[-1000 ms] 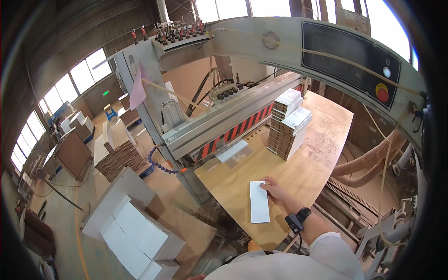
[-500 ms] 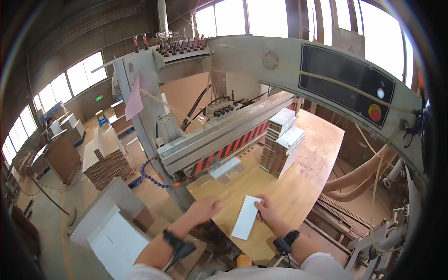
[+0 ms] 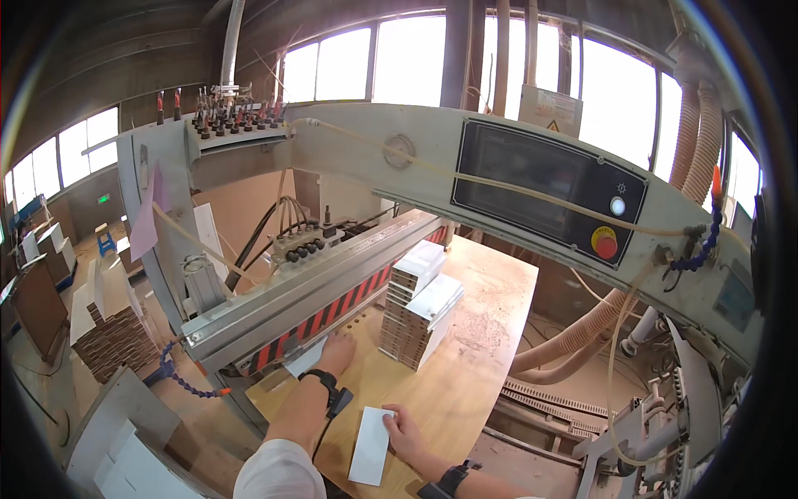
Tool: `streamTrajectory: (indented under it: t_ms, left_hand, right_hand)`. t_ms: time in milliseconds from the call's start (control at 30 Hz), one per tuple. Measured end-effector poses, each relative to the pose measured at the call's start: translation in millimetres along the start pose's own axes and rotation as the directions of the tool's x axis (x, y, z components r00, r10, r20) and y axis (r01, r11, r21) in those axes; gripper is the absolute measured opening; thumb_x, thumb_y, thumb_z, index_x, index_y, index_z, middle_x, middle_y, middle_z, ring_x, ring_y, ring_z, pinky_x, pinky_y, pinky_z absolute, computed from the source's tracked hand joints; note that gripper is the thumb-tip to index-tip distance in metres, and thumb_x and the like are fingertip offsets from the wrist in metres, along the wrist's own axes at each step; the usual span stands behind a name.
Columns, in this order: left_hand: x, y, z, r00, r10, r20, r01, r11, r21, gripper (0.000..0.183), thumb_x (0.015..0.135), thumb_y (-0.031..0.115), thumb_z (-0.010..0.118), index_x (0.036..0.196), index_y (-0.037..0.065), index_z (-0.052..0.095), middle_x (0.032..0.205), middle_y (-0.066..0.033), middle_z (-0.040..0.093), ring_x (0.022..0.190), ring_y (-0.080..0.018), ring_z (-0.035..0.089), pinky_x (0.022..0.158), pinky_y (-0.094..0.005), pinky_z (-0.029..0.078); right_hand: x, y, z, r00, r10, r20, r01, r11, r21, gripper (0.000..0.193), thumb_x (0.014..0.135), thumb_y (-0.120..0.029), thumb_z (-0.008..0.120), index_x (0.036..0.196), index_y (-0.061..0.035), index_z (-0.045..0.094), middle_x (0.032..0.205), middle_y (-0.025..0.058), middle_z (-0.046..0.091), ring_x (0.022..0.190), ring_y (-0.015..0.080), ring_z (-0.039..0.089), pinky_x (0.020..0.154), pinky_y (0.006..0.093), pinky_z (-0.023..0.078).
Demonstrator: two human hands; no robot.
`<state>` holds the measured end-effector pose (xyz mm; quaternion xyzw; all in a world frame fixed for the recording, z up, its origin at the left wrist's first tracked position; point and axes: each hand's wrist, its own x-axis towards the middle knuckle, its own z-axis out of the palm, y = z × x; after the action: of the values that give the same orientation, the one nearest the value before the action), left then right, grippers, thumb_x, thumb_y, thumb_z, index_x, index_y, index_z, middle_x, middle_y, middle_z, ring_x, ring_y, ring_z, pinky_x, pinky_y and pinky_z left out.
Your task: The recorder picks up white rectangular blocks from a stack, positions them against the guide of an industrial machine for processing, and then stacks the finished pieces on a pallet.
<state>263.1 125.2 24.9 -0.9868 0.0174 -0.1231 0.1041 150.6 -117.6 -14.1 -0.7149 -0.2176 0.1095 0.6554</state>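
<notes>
A small white rectangular panel lies along the near part of the wooden tabletop. My right hand grips its upper right edge, thumb on top. Farther off, my left hand reaches to the foot of the machine's striped beam. Beside its wrist another white panel lies partly under the beam. The fingers of my left hand are mostly hidden behind its back, so what they touch does not show. Right of that hand stands a stack of white-topped panels with brown edges.
A control panel with a red emergency button spans the machine's arch. A blue jointed hose hangs at the left, near a pile of boards. More white panels lie at lower left. Ribbed ducts run at the right.
My left hand has moved forward from the tabletop's near edge to the beam. My right hand keeps its hold on the white panel. The whole view has swung to the right.
</notes>
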Motion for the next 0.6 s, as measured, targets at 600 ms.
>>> streamTrajectory:
  t_ms: [600]
  left_hand:
    - [-212, 42, -59, 0.994, -0.038, -0.104, -0.028, 0.818, -0.574, 0.053, 0.059, 0.038, 0.072, 0.096, 0.003, 0.057, 0.09, -0.017, 0.051, 0.089, -0.0331, 0.05, 0.076, -0.0398, 0.042]
  right_hand:
    - [94, -24, 3, 0.973, 0.223, -0.065, -0.163, 0.855, 0.492, 0.02, 0.089, -0.015, 0.049, 0.107, -0.0083, 0.041, 0.07, 0.0033, 0.052, 0.049, 0.0096, 0.048, 0.038, 0.0212, 0.04]
